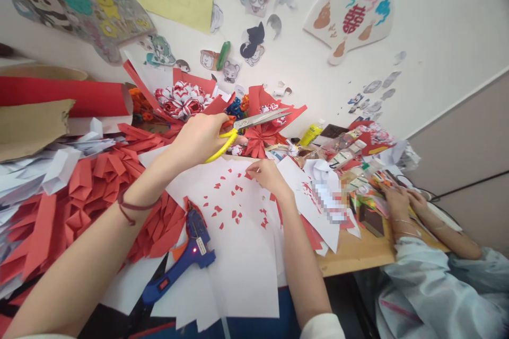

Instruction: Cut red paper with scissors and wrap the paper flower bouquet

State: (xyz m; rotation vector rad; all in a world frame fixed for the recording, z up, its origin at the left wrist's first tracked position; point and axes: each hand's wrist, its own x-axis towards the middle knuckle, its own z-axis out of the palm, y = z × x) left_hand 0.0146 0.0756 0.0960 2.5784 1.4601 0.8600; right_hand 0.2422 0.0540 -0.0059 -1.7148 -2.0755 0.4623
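My left hand [202,140] holds yellow-handled scissors [256,121], raised over the far edge of the white paper [246,270], with the blades pointing right and slightly parted. Lower and to the right, my right hand [268,176] pinches a small red paper piece [250,172] between its fingertips. Several small red scraps [235,214] lie scattered across the white sheet between my forearms. A blue glue gun [178,270] with a lit red light rests at the left side of that sheet.
Folded red paper pieces [99,185] pile up at the left, beside folded white ones [59,169]. Paper bouquets [185,99] stand against the wall. A yellow bottle [311,133] is behind at the right. Another person's hands [397,201] work at the table's right end.
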